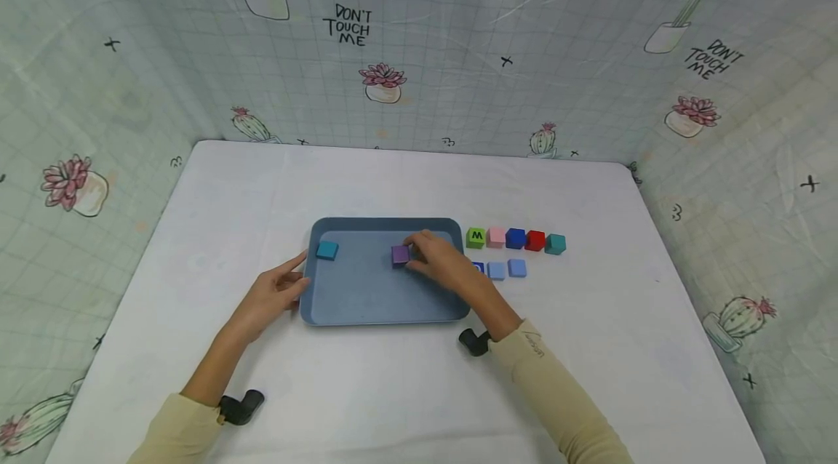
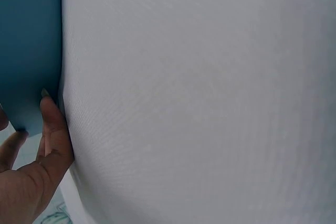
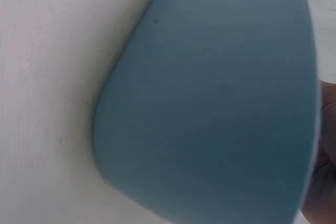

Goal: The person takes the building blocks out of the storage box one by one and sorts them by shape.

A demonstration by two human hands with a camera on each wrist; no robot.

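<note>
A blue-grey tray (image 1: 366, 297) lies on the white table. My left hand (image 1: 268, 300) rests against its left end; in the left wrist view, the fingers (image 2: 54, 124) touch the tray's outer wall (image 2: 31, 40). Over the tray's right half, my right hand (image 1: 445, 262) pinches a purple cube (image 1: 400, 256) between thumb and fingers. A teal-blue cube (image 1: 326, 251) sits in the tray's upper left corner. From the right wrist, the tray's outer wall (image 3: 220, 87) hides most of the right hand (image 3: 326, 145), and the purple cube cannot be seen.
Right of the tray, a back row holds green (image 1: 476, 237), pink (image 1: 496, 237), dark blue (image 1: 516, 238), red (image 1: 535, 241) and teal (image 1: 555, 244) cubes. In front are two light blue cubes (image 1: 517, 268) and a dark blue one (image 1: 479, 267), partly hidden by the right hand.
</note>
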